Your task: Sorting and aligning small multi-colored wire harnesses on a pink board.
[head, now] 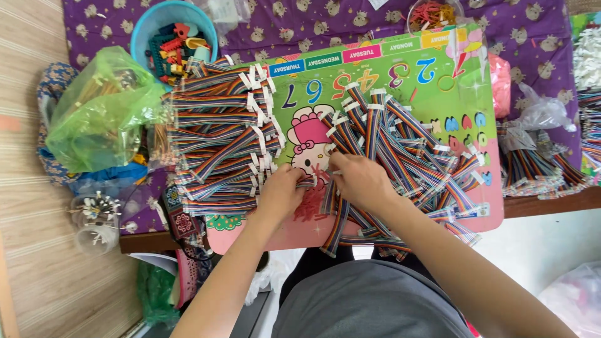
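2 hands [319, 184] on rainbow ribbon cable [316, 181]

The fingertips of the left hand [280, 193] and the right hand [360, 178] are disappearing among the rainbow ribbon cables [400, 147], so what they are pinching cannot be told. The piled cables are covering much of the cartoon lap table [438, 75]. The top edge is cutting off the blue bowl [145, 31] and the tub of rubber bands [432, 12]. The green plastic bag [100, 112] is blurring its contents.
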